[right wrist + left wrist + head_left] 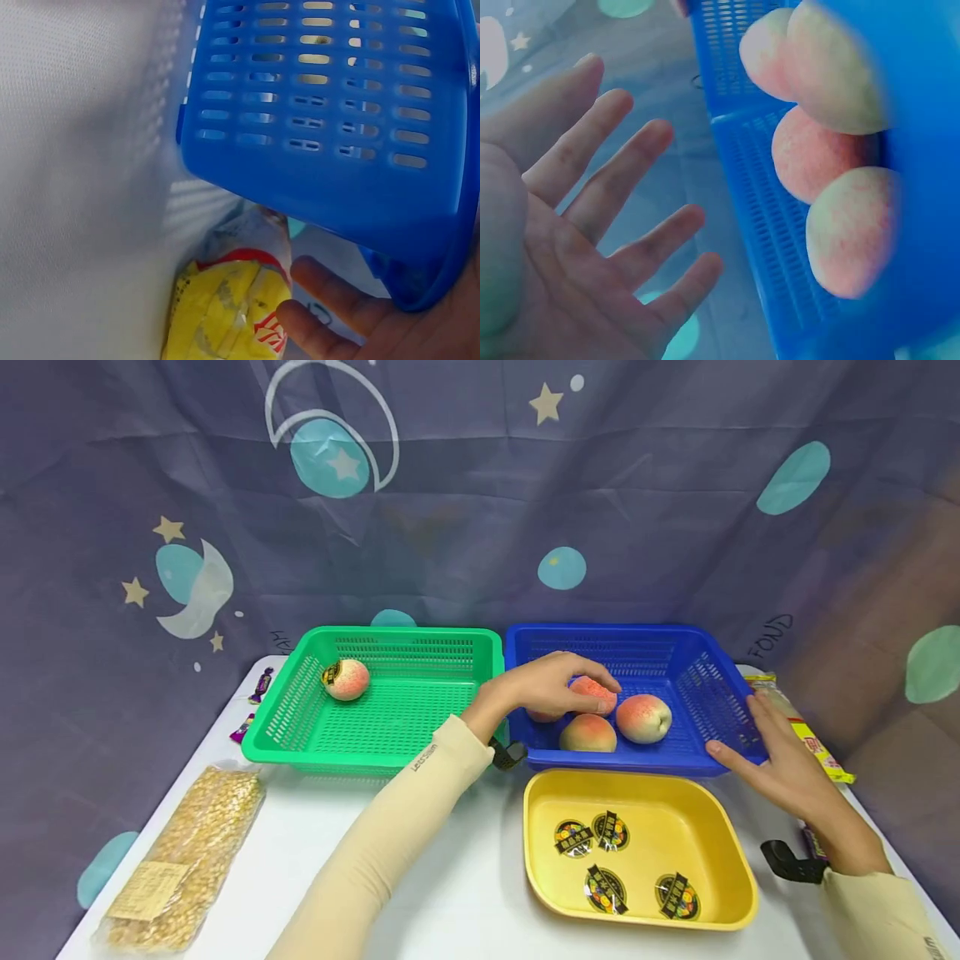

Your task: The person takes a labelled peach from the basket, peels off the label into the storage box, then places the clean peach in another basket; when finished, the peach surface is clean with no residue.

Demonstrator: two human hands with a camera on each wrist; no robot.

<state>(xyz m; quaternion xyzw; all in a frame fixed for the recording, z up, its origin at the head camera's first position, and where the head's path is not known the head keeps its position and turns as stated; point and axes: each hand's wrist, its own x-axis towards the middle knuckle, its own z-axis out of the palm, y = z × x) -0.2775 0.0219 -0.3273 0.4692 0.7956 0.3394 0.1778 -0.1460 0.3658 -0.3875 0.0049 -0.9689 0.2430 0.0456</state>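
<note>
Left hand [551, 685]: we reach into the blue basket [678, 652]; fingers straight and relaxed above the peaches, gripping nothing, as the left wrist view confirms with a spread palm [570, 247].
Right hand [780, 760]: fingers extended, resting flat against the blue basket's right wall near the front corner; nothing clasped.
Peaches in blue basket: three show from the head camera, clustered at the front; the one under our left fingers [596, 695] is partly covered, the others [643, 717] [588, 733] lie just beside it.
Green basket [300, 727]: one stickered peach [346, 679] at its back left.
Yellow tray [720, 827]: four stickers [604, 888] on its floor.
Step in hand: we judge this as picking a peach, basket steadied.
Next move calls for: closing the left fingers round the nearest peach without nudging its neighbours.
</note>
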